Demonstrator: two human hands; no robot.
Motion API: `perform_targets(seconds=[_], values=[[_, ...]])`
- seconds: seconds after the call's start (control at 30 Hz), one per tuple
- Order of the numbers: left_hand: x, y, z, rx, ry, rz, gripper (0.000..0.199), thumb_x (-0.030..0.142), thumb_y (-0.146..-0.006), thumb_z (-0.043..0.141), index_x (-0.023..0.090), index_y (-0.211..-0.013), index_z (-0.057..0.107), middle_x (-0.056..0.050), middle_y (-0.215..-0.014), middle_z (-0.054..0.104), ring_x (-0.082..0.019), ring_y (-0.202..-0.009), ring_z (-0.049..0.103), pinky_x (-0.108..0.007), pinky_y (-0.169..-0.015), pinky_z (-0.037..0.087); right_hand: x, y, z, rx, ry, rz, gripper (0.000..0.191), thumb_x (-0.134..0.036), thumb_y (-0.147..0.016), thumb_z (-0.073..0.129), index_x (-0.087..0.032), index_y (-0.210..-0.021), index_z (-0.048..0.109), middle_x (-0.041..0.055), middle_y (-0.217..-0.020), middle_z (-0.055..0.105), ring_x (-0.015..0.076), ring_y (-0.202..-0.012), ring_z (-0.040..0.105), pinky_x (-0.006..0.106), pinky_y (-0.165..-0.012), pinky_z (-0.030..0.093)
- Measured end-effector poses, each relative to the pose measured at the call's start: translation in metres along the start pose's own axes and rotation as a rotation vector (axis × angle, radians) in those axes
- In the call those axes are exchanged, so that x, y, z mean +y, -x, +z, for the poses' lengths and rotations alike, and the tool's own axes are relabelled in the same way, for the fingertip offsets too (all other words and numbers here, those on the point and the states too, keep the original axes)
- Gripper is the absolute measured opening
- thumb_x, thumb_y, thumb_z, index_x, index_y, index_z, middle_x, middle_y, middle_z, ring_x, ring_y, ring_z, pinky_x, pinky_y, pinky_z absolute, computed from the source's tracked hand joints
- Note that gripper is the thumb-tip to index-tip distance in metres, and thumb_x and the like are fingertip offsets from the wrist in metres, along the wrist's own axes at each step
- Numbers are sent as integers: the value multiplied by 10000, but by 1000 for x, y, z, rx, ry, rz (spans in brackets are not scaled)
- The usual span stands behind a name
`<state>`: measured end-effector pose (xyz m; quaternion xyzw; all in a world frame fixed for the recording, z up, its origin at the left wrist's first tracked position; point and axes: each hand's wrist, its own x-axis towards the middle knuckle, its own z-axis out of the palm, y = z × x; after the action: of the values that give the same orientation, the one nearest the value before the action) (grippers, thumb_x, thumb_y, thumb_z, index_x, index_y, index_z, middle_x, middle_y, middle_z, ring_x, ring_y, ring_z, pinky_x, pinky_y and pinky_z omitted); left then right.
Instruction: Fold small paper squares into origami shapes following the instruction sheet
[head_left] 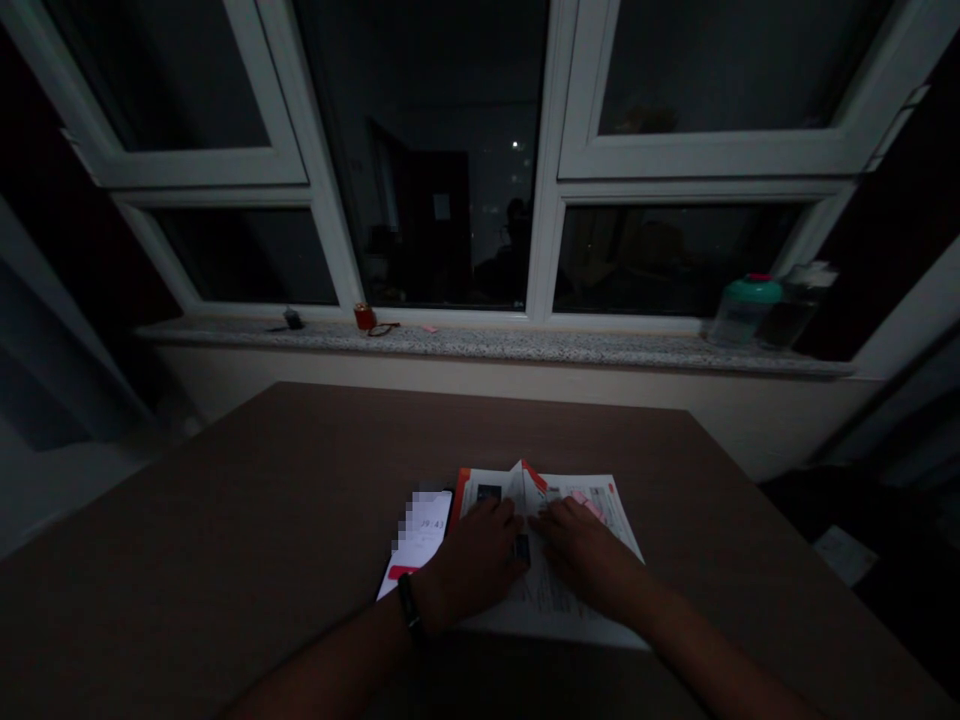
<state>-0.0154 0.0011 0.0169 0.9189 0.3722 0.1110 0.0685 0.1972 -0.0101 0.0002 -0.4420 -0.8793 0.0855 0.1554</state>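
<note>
An open printed booklet (600,615) with orange edges lies on the brown table. A fold of paper stands up near its middle at the top. My left hand (484,555), with a dark band at the wrist, rests on the left side with fingers curled. Over the right side, my right hand (581,550) has its fingers bent toward the raised fold. Dim light hides what the fingertips hold, if anything. Just left of the booklet, a lit phone (420,535) lies partly behind my left wrist. A small pink patch (589,505) shows beside my right hand.
The dark brown table (337,440) reaches toward a speckled windowsill (525,345). On the sill stand a teal-lidded container (742,310), a clear bottle (799,305), a small orange-red jar (364,317) and a dark small bottle (292,318). A pale sheet (845,555) lies right of the table.
</note>
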Motion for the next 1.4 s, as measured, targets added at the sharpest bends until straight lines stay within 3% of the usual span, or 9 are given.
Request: perform_targets(seconds=[0.23,0.5,0.57,0.77,0.93,1.1,1.17,1.4], values=[[1,0,-4,9,51,8,296,223,-870,642,202,-1153,558,-87,-1178,555,-288,-1119,523,-434,-966,438,-2,2,-6,3,-50,10,370,-185,-893,562,-228,-1258,598,101,-1142,604,291,-1105,523,473,-997,424],[-11,1,3,44,30,31,352,236,-861,642,210,-1195,535,-83,-1203,544,-283,-1142,500,-445,-1022,398,6,1,-1,37,-68,-14,519,-364,-900,617,-213,-1386,515,121,-1387,550,305,-1271,477,513,-1121,311],[-13,1,3,59,33,47,371,235,-857,649,208,-1206,526,-86,-1245,536,-280,-1177,485,-442,-1051,375,7,1,1,49,-65,-27,506,-343,-893,625,-221,-1373,523,107,-1401,544,300,-1280,467,509,-1123,309],[-11,2,-1,56,-5,36,279,313,-887,651,199,-1123,556,-74,-1146,591,-284,-1144,505,-455,-1038,377,15,-1,7,155,-27,32,405,-125,-871,577,-213,-1266,588,95,-1288,589,283,-1215,484,473,-1056,381],[-9,2,-2,63,-32,49,233,291,-876,667,204,-1076,586,-72,-1114,586,-281,-1094,508,-448,-991,398,19,-2,7,198,55,82,275,-141,-890,594,-213,-1152,632,97,-1151,609,295,-1098,515,463,-931,422],[-8,3,1,36,12,28,279,265,-878,661,208,-1137,573,-76,-1151,557,-271,-1106,508,-426,-977,424,14,-3,4,188,135,125,36,-176,-901,613,-196,-917,637,70,-966,607,273,-960,525,413,-833,420],[-8,4,1,20,21,5,322,287,-884,662,204,-1176,555,-85,-1194,545,-275,-1117,508,-427,-973,434,11,-3,3,183,142,114,63,-172,-912,596,-194,-860,621,60,-930,603,261,-935,524,399,-820,415],[-1,4,-4,18,48,12,422,421,-890,679,185,-1212,543,-97,-1219,553,-288,-1140,501,-430,-977,440,9,-1,1,189,85,84,105,-163,-904,599,-210,-979,655,57,-970,621,258,-983,525,399,-848,416]])
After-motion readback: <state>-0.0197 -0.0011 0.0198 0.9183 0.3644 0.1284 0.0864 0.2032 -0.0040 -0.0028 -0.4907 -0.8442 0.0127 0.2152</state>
